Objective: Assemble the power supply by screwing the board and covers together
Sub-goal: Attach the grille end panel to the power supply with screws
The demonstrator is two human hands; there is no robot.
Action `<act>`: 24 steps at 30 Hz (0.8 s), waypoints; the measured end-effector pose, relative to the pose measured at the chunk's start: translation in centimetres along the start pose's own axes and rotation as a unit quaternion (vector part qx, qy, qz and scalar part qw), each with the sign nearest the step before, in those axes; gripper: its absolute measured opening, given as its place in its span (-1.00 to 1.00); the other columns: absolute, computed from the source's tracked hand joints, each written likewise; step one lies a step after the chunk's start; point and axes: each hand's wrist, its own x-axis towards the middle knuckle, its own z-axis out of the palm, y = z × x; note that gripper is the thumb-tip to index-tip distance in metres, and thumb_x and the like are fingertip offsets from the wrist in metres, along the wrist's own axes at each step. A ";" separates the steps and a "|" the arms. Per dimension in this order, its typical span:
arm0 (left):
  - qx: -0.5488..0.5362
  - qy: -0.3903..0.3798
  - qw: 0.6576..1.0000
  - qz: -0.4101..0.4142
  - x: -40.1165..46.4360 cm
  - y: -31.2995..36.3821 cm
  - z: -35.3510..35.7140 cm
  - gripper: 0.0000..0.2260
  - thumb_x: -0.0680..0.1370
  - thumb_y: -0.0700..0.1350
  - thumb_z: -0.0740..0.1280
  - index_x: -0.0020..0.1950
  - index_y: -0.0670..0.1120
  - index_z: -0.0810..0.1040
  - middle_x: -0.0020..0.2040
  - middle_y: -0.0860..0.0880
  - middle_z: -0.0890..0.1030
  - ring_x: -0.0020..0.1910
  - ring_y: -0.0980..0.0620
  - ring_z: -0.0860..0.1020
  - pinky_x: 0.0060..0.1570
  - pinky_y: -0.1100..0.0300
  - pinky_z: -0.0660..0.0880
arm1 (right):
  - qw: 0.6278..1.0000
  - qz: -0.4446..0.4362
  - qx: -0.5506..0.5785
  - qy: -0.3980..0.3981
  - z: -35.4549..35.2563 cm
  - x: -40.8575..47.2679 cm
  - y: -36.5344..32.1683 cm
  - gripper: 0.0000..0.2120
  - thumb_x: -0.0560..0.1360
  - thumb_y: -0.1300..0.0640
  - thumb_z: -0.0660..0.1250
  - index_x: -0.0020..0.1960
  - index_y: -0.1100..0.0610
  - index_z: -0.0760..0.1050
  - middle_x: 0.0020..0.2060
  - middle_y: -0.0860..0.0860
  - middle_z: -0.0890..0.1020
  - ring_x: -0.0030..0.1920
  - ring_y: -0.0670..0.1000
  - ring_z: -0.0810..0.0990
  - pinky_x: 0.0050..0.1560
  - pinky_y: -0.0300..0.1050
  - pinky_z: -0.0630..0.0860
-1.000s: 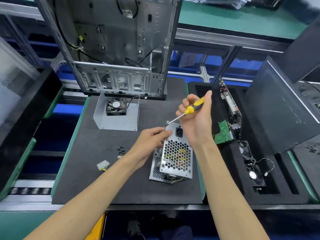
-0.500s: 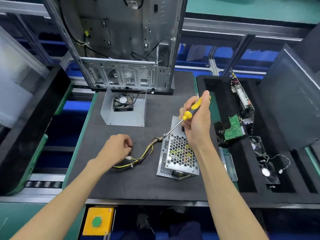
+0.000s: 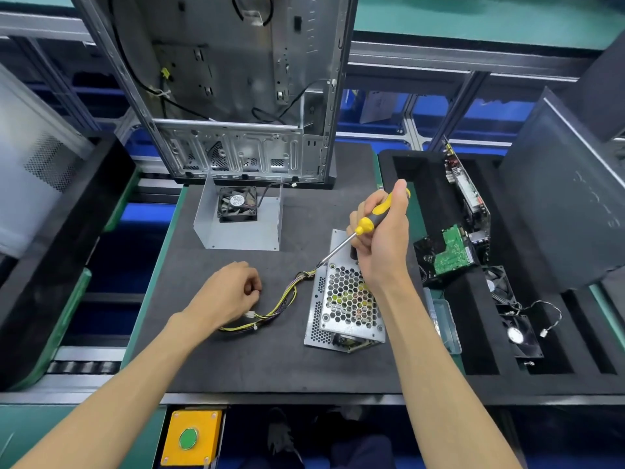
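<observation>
The silver power supply (image 3: 348, 299) lies on the dark mat with its honeycomb grille facing up. Its yellow and black cable bundle (image 3: 284, 299) trails left across the mat. My right hand (image 3: 382, 245) grips a yellow-handled screwdriver (image 3: 367, 226), whose tip touches the supply's far left corner. My left hand (image 3: 226, 296) rests on the mat left of the cables, fingers curled and pinching at small screws hidden under it. A grey metal cover (image 3: 243, 235) with a black fan (image 3: 237, 204) inside stands behind.
An open computer case (image 3: 236, 96) stands upright at the back of the mat. A black foam tray (image 3: 473, 377) on the right holds a green circuit board (image 3: 453, 252) and fans. A yellow box with a green button (image 3: 189, 438) sits below the table's front edge.
My left hand has left the power supply and moved left onto the mat where the screws lay, uncovering the cables. The screwdriver tip has come down to the supply's corner.
</observation>
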 end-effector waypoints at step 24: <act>-0.588 0.072 0.806 0.002 -0.2 12.0 -6.6 -0.90 0.47 -0.34 0.48 -0.07 -0.19 0.71 -0.19 -0.17 0.71 -0.23 -0.07 0.68 -0.07 0.16 0.64 | 0.976 -0.099 -0.013 0.195 0.0 -0.7 -0.5 -0.49 0.58 -0.31 0.15 -0.42 -0.06 0.47 -0.52 0.00 0.40 -0.56 -0.01 0.35 -0.56 -0.23 0.25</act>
